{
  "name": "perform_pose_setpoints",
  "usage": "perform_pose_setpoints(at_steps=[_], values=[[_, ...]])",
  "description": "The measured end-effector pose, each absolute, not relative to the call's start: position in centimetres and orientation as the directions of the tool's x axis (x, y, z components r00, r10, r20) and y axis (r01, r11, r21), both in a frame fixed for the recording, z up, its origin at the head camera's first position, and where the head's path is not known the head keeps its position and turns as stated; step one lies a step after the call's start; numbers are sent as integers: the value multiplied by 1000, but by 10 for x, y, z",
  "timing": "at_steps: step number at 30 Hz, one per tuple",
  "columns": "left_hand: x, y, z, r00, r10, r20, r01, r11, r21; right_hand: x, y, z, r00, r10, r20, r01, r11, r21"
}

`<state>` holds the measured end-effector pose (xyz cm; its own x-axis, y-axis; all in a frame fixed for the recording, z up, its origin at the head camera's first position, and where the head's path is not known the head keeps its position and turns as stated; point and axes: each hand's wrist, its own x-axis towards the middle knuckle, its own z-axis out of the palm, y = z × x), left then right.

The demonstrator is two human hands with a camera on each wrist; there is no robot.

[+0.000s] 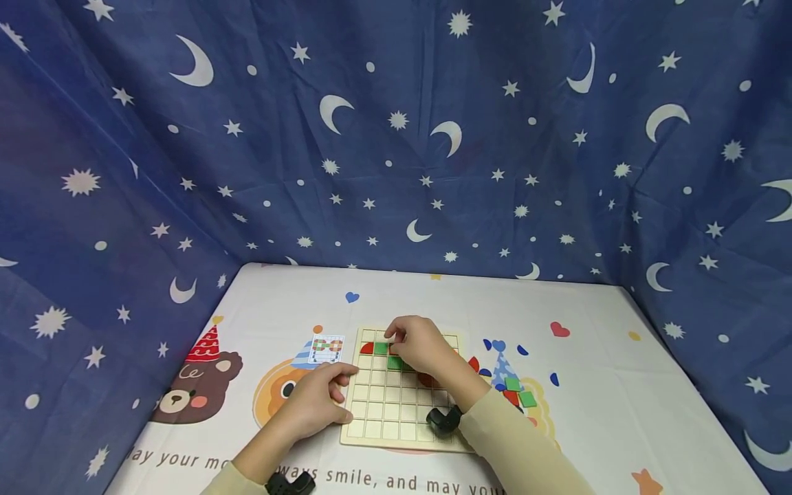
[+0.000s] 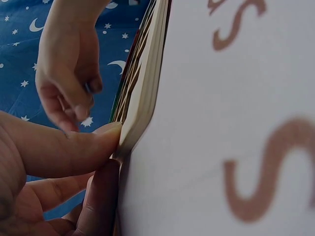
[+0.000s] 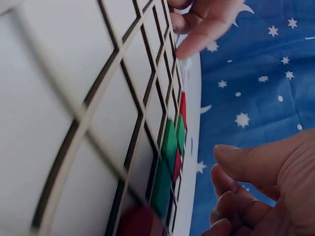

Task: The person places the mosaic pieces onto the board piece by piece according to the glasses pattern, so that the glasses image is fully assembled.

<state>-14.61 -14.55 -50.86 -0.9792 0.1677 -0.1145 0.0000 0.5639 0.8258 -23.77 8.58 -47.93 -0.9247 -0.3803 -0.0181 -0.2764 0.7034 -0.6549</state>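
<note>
Backdrop is a dark blue cloth (image 1: 396,124) covered in white moons and stars, draped behind and down both sides. The table wears a white cover (image 1: 606,385) with cartoon party bears, hearts and printed lettering.

Head view: you are looking forward and down from above at the pale wooden grid board (image 1: 402,399) on the white printed tablecloth (image 1: 588,385), from moderately far back, with the blue star-and-moon backdrop cloth (image 1: 396,137) filling the upper half.
Left wrist view: your camera is sitting very close at table level, facing along the board's edge (image 2: 142,93), past your left hand (image 2: 44,162).
Right wrist view: your camera is skimming low across the board's cells (image 3: 98,98), tilted, very near.
Shared: all three are taking in the board and the backdrop; each wrist view is also catching the opposite hand.
</note>
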Motion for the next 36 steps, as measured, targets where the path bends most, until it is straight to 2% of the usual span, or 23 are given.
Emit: perform_pose_setpoints(at_steps=[8,17,36], values=[[-144,-144,-507,-980,158,-117,-6,570,822,-224,125,-477,-939,-342,-12,-245,698,-673],[-145,-145,-508,-980,163,-115,-4,561,828,-209,171,-479,-973,-229,-29,-151,725,-672],[-146,-145,-512,-981,170,-98,17,573,819,-171,262,-491,-992,-60,-107,11,829,-560]])
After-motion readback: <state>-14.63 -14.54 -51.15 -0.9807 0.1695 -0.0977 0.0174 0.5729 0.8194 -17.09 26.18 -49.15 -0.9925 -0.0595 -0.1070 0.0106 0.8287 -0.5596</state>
